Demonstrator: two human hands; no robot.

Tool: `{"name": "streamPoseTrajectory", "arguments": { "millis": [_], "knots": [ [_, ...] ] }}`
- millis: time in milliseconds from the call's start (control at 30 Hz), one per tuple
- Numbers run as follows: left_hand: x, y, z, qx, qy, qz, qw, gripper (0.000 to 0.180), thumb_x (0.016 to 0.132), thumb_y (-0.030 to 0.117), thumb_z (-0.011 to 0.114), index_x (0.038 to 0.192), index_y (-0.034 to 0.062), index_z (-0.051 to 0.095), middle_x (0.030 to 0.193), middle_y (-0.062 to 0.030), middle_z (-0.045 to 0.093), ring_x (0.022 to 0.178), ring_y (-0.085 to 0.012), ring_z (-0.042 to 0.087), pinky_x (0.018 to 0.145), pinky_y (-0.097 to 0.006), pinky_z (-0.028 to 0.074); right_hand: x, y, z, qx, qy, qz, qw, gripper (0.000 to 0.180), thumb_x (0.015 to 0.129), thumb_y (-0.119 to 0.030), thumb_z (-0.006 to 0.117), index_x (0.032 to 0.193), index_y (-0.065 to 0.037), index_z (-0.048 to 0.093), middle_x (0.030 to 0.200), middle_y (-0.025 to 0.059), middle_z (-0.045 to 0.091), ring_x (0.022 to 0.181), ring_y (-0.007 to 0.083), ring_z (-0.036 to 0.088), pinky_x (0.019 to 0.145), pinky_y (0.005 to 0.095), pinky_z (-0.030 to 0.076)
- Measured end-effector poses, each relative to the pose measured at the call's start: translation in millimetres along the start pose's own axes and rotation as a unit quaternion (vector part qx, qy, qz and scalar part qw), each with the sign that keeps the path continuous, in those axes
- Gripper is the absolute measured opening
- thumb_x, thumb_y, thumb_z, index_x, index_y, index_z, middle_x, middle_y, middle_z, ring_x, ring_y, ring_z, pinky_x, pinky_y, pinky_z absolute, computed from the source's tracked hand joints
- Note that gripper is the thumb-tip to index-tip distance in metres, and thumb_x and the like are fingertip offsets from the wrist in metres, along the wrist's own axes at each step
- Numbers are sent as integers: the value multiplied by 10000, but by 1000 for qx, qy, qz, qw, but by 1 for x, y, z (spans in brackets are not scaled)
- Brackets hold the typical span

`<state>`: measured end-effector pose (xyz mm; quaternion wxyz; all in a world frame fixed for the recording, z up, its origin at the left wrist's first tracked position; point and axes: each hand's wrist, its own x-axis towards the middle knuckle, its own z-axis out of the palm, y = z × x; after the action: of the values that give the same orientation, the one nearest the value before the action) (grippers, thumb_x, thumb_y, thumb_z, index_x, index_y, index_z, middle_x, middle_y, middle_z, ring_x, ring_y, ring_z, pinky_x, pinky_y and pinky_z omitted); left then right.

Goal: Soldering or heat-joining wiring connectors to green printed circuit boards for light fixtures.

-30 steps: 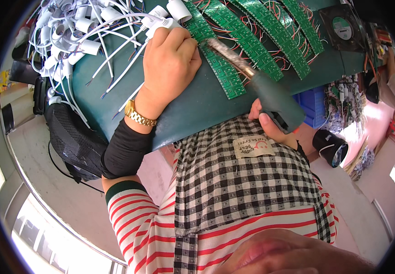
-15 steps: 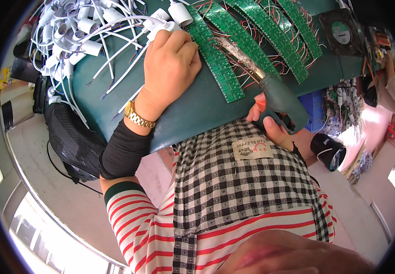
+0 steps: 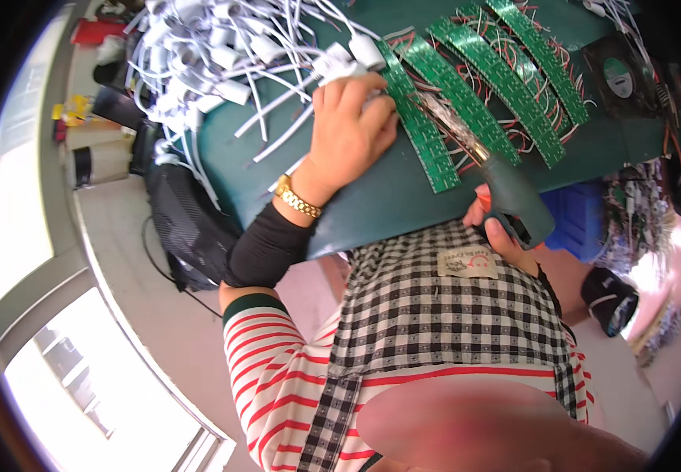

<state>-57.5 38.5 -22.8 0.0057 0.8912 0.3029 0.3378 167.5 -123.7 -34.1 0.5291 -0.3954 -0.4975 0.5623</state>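
Note:
My left hand [image 3: 354, 134] is closed around a white plastic cable connector [image 3: 339, 69] beside the end of the first strip of green circuit boards [image 3: 423, 130]. Its fingers cover much of the connector. With my right hand [image 3: 504, 236], partly hidden behind the handle, I grip a dark green pistol-shaped soldering gun [image 3: 517, 193]. The gun's worn metal barrel [image 3: 450, 122] points away from me over the board strips, toward my left hand. A white cylindrical cable end [image 3: 367, 52] lies just beyond my left fingers.
White cables with cylindrical ends [image 3: 199, 55] are heaped at the far left of the green table [image 3: 356, 212]. More board strips [image 3: 506, 75] with red and white wires lie to the right. A dark fan [image 3: 617, 79] stands at the far right, a black mesh object [image 3: 191, 216] at the left.
The whole view has shifted, so the table and both hands appear farther right and lower. Both grips look the same, with little visible movement relative to the boards.

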Motion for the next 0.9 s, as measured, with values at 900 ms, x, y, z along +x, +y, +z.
{"name": "streamPoseTrajectory", "arguments": {
  "millis": [900],
  "knots": [
    [146,-72,-79,60,133,247,958,363,715,43,706,1039,-5,549,960,-149,600,807,-309,602,677,-347,501,-7,18,-10,114,-2,-57,992,427,883,-138,530,1292,-66,431,833,80,560,803,175,577,733,344,476]
  ]
}}
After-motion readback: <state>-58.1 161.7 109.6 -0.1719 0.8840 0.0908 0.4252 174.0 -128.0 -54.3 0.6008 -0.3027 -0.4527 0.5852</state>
